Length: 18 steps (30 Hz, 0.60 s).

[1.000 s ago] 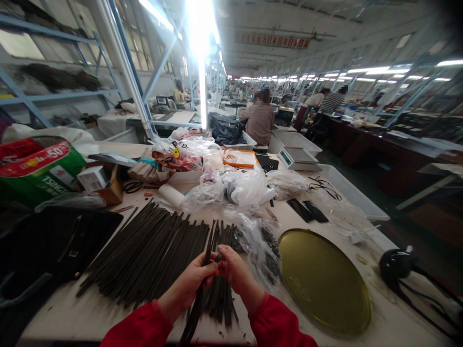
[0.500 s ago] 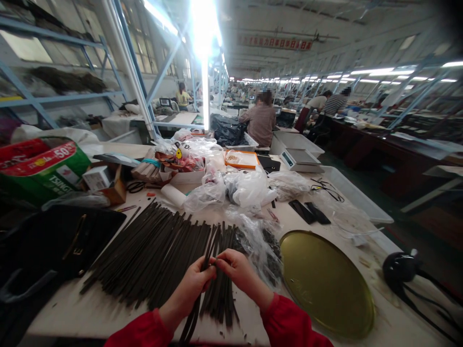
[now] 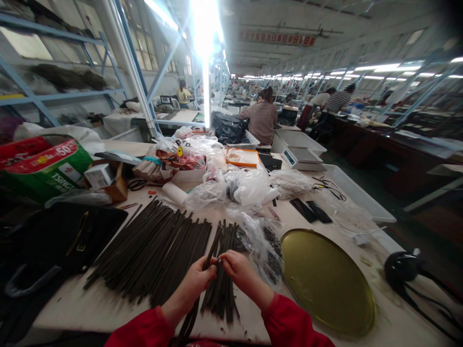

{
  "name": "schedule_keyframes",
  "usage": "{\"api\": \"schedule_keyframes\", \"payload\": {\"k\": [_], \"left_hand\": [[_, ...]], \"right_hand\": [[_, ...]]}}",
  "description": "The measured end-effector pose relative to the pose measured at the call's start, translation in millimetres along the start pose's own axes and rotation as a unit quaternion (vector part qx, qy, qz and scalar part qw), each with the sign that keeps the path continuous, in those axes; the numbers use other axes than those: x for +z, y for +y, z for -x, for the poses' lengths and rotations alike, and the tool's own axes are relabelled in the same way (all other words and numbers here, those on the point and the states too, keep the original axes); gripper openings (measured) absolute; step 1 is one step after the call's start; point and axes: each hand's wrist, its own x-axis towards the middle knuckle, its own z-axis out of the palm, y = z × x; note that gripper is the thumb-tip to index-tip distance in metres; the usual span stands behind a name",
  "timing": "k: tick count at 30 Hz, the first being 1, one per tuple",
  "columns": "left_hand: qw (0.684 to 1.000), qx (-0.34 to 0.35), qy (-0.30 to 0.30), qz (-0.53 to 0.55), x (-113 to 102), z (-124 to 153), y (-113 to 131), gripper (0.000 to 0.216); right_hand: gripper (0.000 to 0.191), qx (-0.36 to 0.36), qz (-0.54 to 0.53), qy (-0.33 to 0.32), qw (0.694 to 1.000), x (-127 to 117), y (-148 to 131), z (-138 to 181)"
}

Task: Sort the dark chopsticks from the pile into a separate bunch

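My left hand (image 3: 197,280) is closed round a few long dark strips (image 3: 213,246), which run up past the fingers and hang down toward the table's front edge. Close beside it, my right hand (image 3: 237,267) is pinched, its fingertips almost meeting the left thumb. A tiny pale, shiny spot shows between the two hands, too small to name. To the left of my hands lies a wide spread of similar dark strips (image 3: 155,250). A smaller bundle of strips (image 3: 222,294) lies beneath my hands.
A gold oval tray (image 3: 327,284) lies to the right, near a black device with cables (image 3: 401,267). Clear plastic bags (image 3: 249,185) are heaped behind the strips. A black bag (image 3: 72,236) lies on the left. Farther back are a scale (image 3: 302,158) and a seated person (image 3: 262,120).
My right fingertips have drawn slightly away from the left ones, and the pale spot between them now shows. The held strips have shifted slightly; the view has moved a little.
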Motion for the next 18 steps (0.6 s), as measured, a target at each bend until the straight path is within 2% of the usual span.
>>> {"api": "schedule_keyframes", "payload": {"k": [3,8,11,13,16,18], "left_hand": [[1.000,0.008,-0.011,-0.012,-3,-5,-3,0.039],[0.999,0.013,0.028,-0.015,-13,-25,-9,0.038],[1.000,0.000,-0.024,-0.011,-9,-39,-15,0.036],[0.998,-0.023,-0.062,-0.002,-5,-47,-21,0.040],[0.997,-0.054,-0.051,0.014,-5,-58,-35,0.049],[0.998,-0.056,-0.023,0.017,-12,-66,-45,0.051]], "right_hand": [[0.018,0.030,-0.024,-0.005,0.999,-2,3,0],[0.017,0.127,-0.098,0.051,0.986,14,19,3],[0.025,0.159,-0.245,0.036,0.956,35,28,1],[0.028,0.194,-0.311,0.061,0.929,46,38,-7],[0.027,0.252,-0.286,0.139,0.914,49,67,-31],[0.025,0.279,-0.262,0.162,0.910,44,93,-51]]}}
